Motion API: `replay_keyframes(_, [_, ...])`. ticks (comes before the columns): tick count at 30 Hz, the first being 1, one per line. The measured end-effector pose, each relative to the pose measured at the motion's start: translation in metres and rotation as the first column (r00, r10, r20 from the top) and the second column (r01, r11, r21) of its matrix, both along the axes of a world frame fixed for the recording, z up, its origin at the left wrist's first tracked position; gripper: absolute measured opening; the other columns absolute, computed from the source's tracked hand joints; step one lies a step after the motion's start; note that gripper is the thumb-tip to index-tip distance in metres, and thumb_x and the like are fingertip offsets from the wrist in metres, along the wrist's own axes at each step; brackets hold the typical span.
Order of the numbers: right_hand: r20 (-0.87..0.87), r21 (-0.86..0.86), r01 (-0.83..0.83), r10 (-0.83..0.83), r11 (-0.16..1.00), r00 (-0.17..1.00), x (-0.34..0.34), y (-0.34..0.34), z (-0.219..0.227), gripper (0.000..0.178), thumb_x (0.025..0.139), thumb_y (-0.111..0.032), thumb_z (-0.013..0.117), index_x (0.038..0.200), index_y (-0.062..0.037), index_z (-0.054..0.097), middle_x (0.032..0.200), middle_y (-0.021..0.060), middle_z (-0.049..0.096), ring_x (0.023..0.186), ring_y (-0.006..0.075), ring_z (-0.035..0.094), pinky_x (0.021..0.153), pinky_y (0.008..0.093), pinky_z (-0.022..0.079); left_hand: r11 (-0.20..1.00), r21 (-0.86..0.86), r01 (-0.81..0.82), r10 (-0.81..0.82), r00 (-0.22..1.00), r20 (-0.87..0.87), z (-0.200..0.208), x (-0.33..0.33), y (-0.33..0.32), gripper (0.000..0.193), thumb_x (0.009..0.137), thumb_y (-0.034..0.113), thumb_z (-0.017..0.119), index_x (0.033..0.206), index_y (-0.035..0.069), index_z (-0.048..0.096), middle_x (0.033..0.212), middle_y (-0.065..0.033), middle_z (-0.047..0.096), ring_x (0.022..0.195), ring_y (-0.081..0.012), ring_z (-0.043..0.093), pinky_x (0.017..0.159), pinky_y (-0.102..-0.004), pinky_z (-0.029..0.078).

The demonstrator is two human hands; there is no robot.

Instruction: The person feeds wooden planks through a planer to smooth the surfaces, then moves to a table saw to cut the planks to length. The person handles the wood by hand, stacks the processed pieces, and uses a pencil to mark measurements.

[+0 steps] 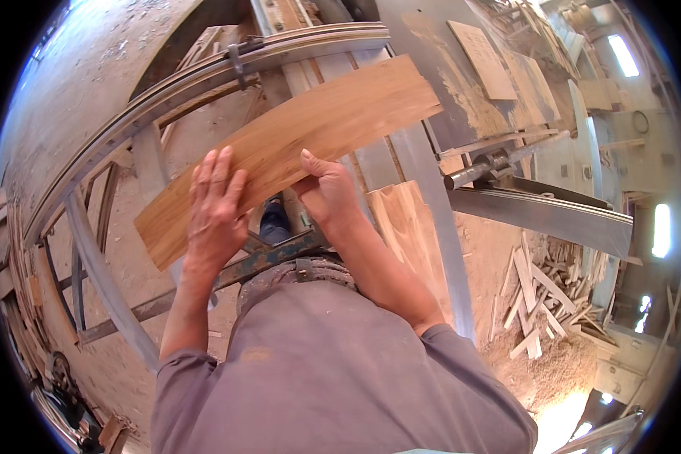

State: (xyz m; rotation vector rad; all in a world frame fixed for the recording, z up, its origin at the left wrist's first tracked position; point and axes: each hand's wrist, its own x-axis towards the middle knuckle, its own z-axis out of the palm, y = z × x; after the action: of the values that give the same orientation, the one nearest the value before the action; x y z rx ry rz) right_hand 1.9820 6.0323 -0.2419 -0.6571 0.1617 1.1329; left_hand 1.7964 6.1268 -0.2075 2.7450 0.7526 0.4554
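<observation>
A long, flat wooden board (pixel 280 144) lies crosswise in front of me, its far right end over the metal table of a saw. My left hand (pixel 218 200) rests on the board's left part with its fingers stretched out flat on the top face. At the near edge, around the middle, my right hand (pixel 329 189) grips the board. Its thumb presses the top and its fingers go out of sight underneath. A second, paler wooden board (pixel 408 234) lies on the table beside my right forearm.
A metal fence rail (pixel 310 45) with a clamp (pixel 238 64) runs across the far side. At right are a steel bar (pixel 545 216), wooden panels (pixel 480 57) and a heap of offcuts (pixel 545 295) amid sawdust. A metal frame (pixel 98 257) stands at left.
</observation>
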Motion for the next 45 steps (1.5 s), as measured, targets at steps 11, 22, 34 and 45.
replay_keyframes(11, [-0.043, -0.088, 0.086, -0.09, 0.992, 0.995, 0.046, 0.006, -0.06, 0.042, 0.098, -0.006, 0.064, 0.138, -0.0006, 0.053, 0.13, 0.0139, 0.062, 0.123, 0.0303, 0.058, 0.107, 0.0516, 0.048, 0.635, -0.398, -0.662, 0.724, 0.69, 0.006, -0.094, -0.122, 0.052, 0.072, 0.092, 0.026, 0.077, 0.147, -0.008, 0.046, 0.158, -0.0233, 0.042, 0.145, -0.0372, 0.041, 0.12, -0.0458, 0.033])
replay_keyframes(22, [-0.04, -0.143, 0.111, -0.118, 0.983, 0.992, 0.092, -0.005, -0.111, 0.044, 0.1, -0.007, 0.059, 0.143, -0.0024, 0.051, 0.142, 0.0164, 0.059, 0.134, 0.0368, 0.054, 0.114, 0.0582, 0.044, -0.031, -0.982, 0.188, 0.958, 0.286, 0.025, -0.098, -0.112, 0.064, 0.069, 0.1, 0.003, 0.053, 0.157, -0.013, 0.016, 0.13, -0.0266, 0.063, 0.112, -0.0308, 0.067, 0.1, -0.0401, 0.053])
replay_keyframes(34, [0.006, -0.073, 0.166, -0.166, 0.983, 0.986, 0.1, 0.001, -0.087, 0.05, 0.099, -0.004, 0.058, 0.148, -0.0066, 0.048, 0.149, 0.0148, 0.054, 0.139, 0.0333, 0.05, 0.117, 0.0566, 0.041, -0.001, -0.93, 0.368, 0.93, 0.343, 0.135, -0.109, -0.085, 0.063, 0.037, 0.101, 0.008, 0.062, 0.136, -0.003, 0.058, 0.117, -0.0135, 0.072, 0.099, -0.0217, 0.071, 0.09, -0.035, 0.056])
replay_keyframes(45, [0.911, 0.021, -0.2, 0.063, 0.98, 0.407, 0.161, 0.072, 0.137, 0.036, 0.092, -0.005, 0.067, 0.126, 0.0044, 0.062, 0.11, 0.0091, 0.071, 0.097, 0.0234, 0.07, 0.088, 0.039, 0.057, -0.067, -0.984, 0.166, 0.702, 0.708, 0.072, -0.118, -0.026, 0.005, 0.056, 0.101, 0.021, 0.067, 0.147, 0.0, 0.045, 0.128, -0.0198, 0.068, 0.108, -0.0295, 0.07, 0.096, -0.0416, 0.056])
